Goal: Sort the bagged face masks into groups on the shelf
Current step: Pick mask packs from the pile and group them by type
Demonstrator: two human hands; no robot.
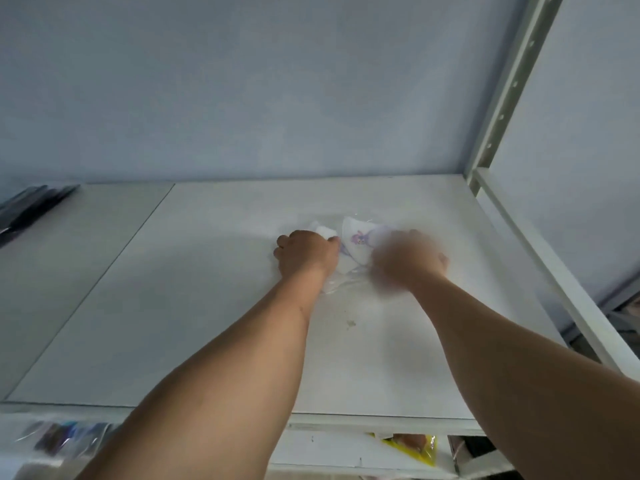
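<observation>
1. Head view: the white shelf [207,306] fills the middle of the scene, with a pale blue wall behind it and a white perforated metal upright [509,88] rising at the far right corner.
2. A bagged face mask [358,242], white with a small purple cartoon figure printed on it, lies in a clear wrapper on the right half of the shelf, between the two hands. No lettering or brand name can be read on it.
3. The left hand [306,252] is curled, knuckles up, and grips a white folded edge at the left side of the mask bag.
4. The right hand [408,259] rests at the right side of the same bag; it is smeared by motion blur, so I cannot tell whether it grips the wrapper or only presses on it.
5. Crinkled clear plastic shows on the shelf just near of the mask, between the wrists.
6. At the far left edge of the shelf sits a stack of dark packets [31,209], well apart from the hands.
7. On a lower level, near left, lie clear bags with dark contents [62,441]; near right, a yellow packet [415,446] shows; any print on them is too blurred to read.
8. Both bare forearms reach from the near edge and hide part of the shelf front.
</observation>
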